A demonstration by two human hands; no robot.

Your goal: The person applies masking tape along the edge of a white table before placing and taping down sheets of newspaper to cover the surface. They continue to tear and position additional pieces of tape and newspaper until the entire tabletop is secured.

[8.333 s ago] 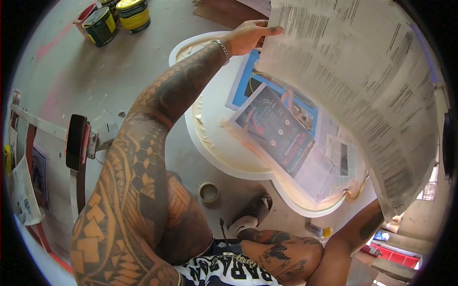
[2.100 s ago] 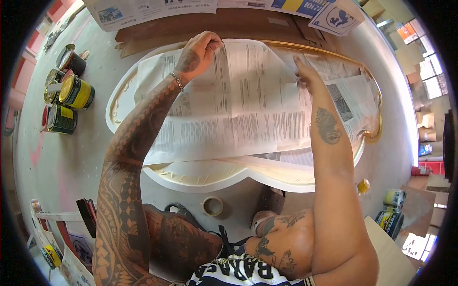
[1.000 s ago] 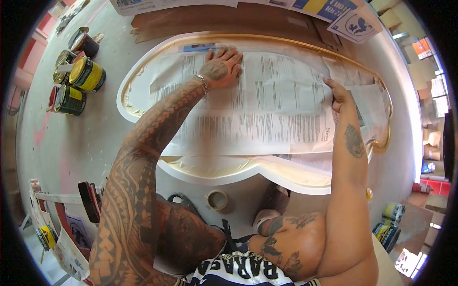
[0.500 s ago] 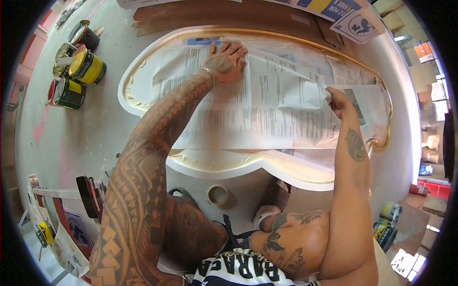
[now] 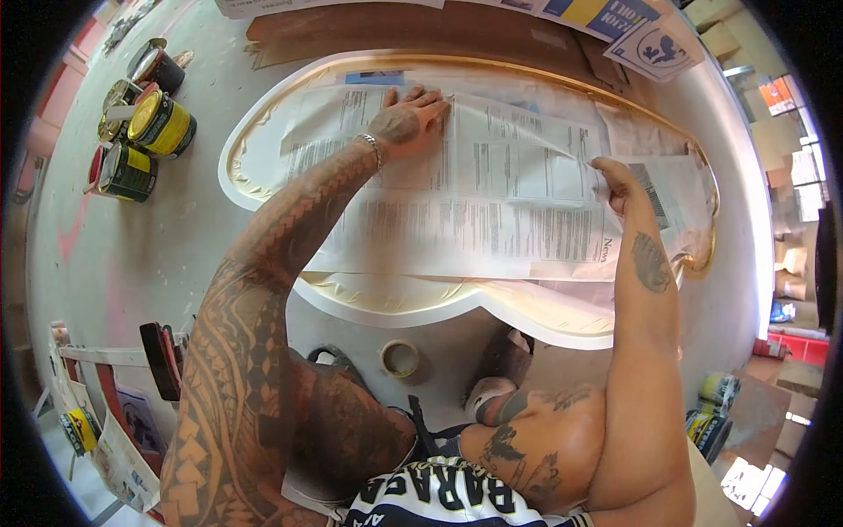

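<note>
A large newspaper sheet [image 5: 492, 176] lies over a cloud-shaped panel [image 5: 562, 332] with a white border and masking tape along its inner edge. My left hand [image 5: 408, 121] rests flat on the upper part of the sheet, fingers spread. At the sheet's right side, my right hand [image 5: 617, 180] pinches its edge between thumb and fingers. Creases run across the paper between the two hands. Other newspaper pieces [image 5: 694, 189] lie under and beside the sheet on the right.
Several paint cans [image 5: 162, 125] stand at the upper left. A tape roll [image 5: 400, 358] lies on the floor below the panel. Brown cardboard [image 5: 351, 37] lies beyond the panel. More cans [image 5: 707, 430] are at the lower right, and a phone [image 5: 161, 362] at the lower left.
My left hand has slid slightly down and its fingers are closer to the paper's middle fold. My right hand has moved slightly left with the sheet's edge, and the sheet's lower edge sits a little lower.
</note>
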